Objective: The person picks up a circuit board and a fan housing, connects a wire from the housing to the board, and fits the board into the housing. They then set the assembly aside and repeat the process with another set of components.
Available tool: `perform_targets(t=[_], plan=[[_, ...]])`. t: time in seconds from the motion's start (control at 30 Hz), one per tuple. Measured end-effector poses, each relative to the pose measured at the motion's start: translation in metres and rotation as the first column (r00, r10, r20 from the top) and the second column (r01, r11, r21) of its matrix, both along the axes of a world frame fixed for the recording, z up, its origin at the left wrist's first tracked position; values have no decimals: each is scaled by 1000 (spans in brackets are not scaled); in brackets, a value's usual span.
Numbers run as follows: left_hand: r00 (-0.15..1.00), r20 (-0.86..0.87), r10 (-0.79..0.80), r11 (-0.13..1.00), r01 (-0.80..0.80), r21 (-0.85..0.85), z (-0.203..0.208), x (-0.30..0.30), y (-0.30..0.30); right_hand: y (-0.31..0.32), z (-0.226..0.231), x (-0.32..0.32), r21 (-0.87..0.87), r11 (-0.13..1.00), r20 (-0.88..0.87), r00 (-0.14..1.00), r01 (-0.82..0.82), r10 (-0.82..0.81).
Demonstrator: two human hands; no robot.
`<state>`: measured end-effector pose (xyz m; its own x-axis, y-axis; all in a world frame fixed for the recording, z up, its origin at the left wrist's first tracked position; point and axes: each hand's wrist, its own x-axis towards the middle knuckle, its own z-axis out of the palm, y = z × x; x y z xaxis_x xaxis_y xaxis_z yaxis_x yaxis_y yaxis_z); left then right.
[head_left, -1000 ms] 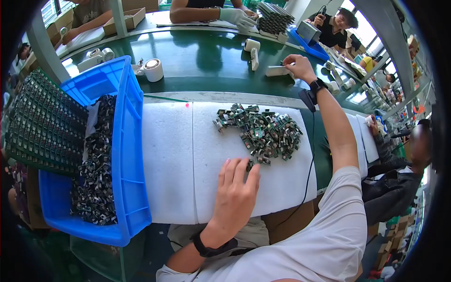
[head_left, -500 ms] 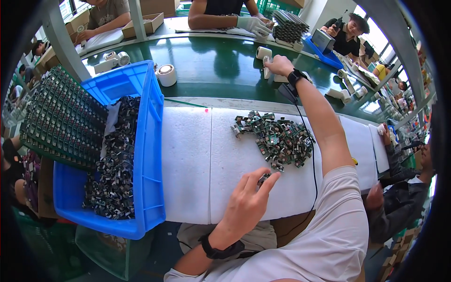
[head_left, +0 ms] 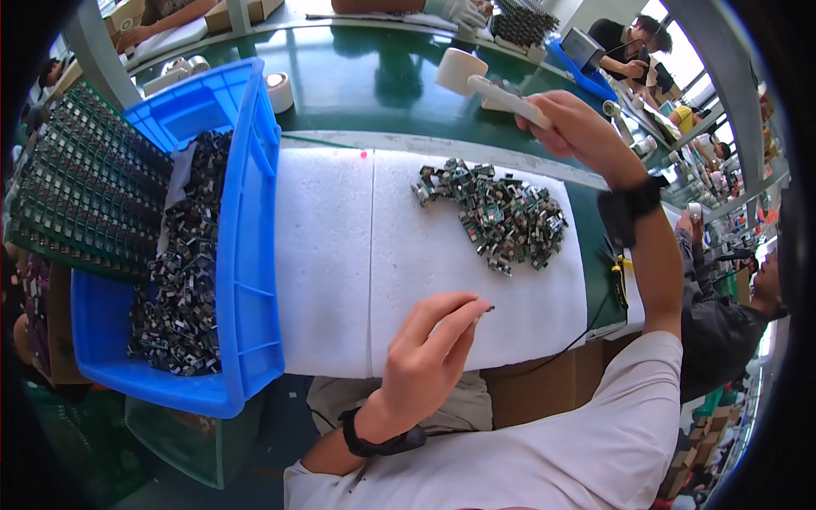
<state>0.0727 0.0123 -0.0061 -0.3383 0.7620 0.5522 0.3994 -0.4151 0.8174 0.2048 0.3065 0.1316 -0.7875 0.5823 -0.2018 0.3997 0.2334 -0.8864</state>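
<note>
My right hand [head_left: 586,132] grips the handle of a white handheld fan [head_left: 514,102] with a cylindrical head. It is raised over the near edge of the green conveyor belt [head_left: 357,93]. My left hand [head_left: 425,361] is closed in a pinch above the white foam sheet [head_left: 327,263]. A small circuit board [head_left: 487,311] pokes out between its fingertips, mostly hidden. Just beyond that hand lies a heap of small green circuit boards [head_left: 510,219] with metal parts.
At the left stands a blue bin [head_left: 255,238] holding loose small boards and panels of circuit boards [head_left: 89,187]. Yellow-and-black pliers [head_left: 620,285] and a black cable lie right of the foam. More white fans rest on the belt. Co-workers sit across and to the right.
My right hand has lifted the white fan off the belt and drawn it nearer, to the right. My left hand keeps its pinch with the fingers closer together. The view has shifted slightly.
</note>
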Motion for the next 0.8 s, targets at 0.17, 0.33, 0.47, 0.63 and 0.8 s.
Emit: perform_targets(t=[0.17,0.33,0.47,0.63,0.8], plan=[[972,-149,181,981,-167,97,-6,-38,-27,-127,-8,13,-54,989,166,978,134,-124],[941,-40,337,930,-326,168,-12,-50,-22,-177,-48,7,-96,982,202,969,162,-140],[964,-84,253,951,-232,202,-1,-54,-12,-191,-78,10,192,970,236,967,-146,99],[931,-203,304,932,-247,267,-1,-73,4,-198,-82,-14,446,843,214,950,-300,226],[878,-269,395,901,-315,298,2,-81,6,-195,-82,-39,639,754,30,984,-153,174]])
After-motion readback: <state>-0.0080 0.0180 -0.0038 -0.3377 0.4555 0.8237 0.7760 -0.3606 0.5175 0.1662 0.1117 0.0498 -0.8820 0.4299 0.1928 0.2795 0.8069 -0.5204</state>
